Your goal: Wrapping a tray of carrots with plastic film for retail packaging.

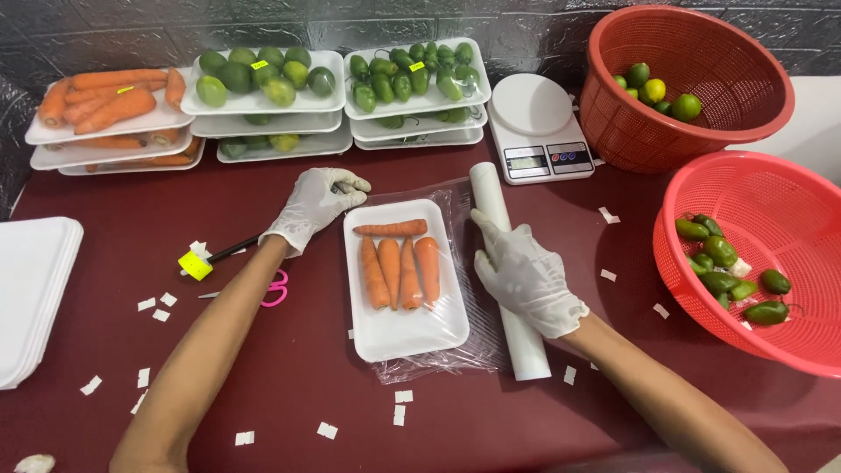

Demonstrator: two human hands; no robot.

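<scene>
Tray (405,331), white foam, near the middle of the table (298,368), long axis running from the near edge toward the far edge. Holds four carrots (400,267): three lengthwise side by side, one crosswise at the far end. Lies on a sheet of clear film (455,206) that shows past its right side and near end.

Film roll (512,289), white, just right of the tray and parallel to it, the sheet drawn off it leftward under the tray.

Right hand (526,276), gloved, flat on the roll's middle, fingers spread and pointing toward the far edge; pressing down, not closed around it. It lies just right of the tray.

Left hand (314,206), gloved, at the tray's far left corner, fingers curled together and pinched at that corner, seemingly on the film's edge; what it grips cannot be told for sure. Equally near the tray.

Around: label tool (206,260) and pink scissors (276,289) left of the tray; scale (536,127) beyond the roll; stacks of packed trays (263,101) along the far edge; two red baskets (753,263) at the right edge; empty trays (31,298) at the left edge.
</scene>
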